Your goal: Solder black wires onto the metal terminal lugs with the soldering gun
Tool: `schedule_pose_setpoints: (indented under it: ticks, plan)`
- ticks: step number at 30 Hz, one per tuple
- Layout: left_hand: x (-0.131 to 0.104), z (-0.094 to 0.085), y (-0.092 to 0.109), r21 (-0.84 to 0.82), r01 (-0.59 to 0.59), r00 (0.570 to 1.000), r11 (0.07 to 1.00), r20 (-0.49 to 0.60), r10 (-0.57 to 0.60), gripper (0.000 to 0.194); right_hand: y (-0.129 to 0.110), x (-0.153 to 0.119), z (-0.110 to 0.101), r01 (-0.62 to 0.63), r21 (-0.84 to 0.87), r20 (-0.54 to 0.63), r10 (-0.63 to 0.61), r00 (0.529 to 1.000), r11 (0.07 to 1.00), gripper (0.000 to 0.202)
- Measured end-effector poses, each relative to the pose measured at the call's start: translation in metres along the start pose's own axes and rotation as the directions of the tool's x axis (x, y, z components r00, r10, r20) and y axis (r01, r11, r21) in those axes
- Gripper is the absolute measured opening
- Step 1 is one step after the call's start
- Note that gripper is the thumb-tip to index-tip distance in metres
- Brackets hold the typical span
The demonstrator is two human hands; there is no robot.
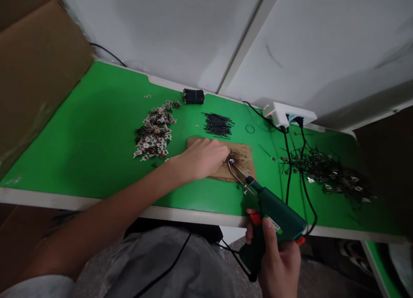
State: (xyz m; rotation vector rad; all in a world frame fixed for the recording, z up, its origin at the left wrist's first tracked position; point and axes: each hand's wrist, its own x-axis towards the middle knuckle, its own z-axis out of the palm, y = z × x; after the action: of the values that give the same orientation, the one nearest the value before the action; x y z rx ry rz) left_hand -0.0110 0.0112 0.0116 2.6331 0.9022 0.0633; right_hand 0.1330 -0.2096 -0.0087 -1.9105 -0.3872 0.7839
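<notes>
My right hand (277, 255) is wrapped round the handle of a green soldering gun (280, 214) with a red trigger. The gun's tip meets a small metal part (230, 160) over a scorched brown board (247, 160). Bent over the board from the left, my left hand (208, 156) has its fingers pressed together beside that part; what they pinch is hidden. Left of the board lies a pile of small metal terminals (155, 136). Short black wires (218, 125) lie loose behind the board, and a tied wire bundle (193, 96) sits farther back.
A white power strip (290, 114) with plugged black cords stands at the back right. Wires with metal ends form a tangled heap (332, 173) on the right of the green table (80, 138). A cardboard box (38, 69) is at the left; a thin ring (249, 129) lies behind the board.
</notes>
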Motion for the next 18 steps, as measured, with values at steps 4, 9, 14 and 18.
schedule_pose_setpoints:
  ticks: [4, 9, 14, 18]
  plan:
    - [0.000, -0.001, 0.001, 0.004, 0.021, 1.000, 1.000, 0.007, -0.021, 0.021, 0.005, -0.002, 0.002, 0.001, -0.019, -0.058, -0.003, 0.998, 1.000, 0.060]
    - [-0.001, 0.001, 0.000, 0.018, 0.009, 1.000, 1.000, -0.017, -0.009, 0.022, 0.003, -0.002, 0.000, -0.005, -0.014, -0.052, 0.004, 0.999, 1.000, 0.059]
    - [-0.002, 0.003, -0.001, 0.022, -0.004, 0.999, 1.000, -0.050, 0.005, 0.021, -0.004, 0.001, -0.004, 0.004, 0.009, 0.036, -0.004, 0.999, 1.000, 0.055]
    - [-0.002, 0.002, 0.000, 0.014, -0.006, 0.999, 1.000, -0.046, 0.007, 0.022, -0.013, 0.002, -0.004, 0.036, 0.040, 0.076, -0.039, 0.996, 0.999, 0.050]
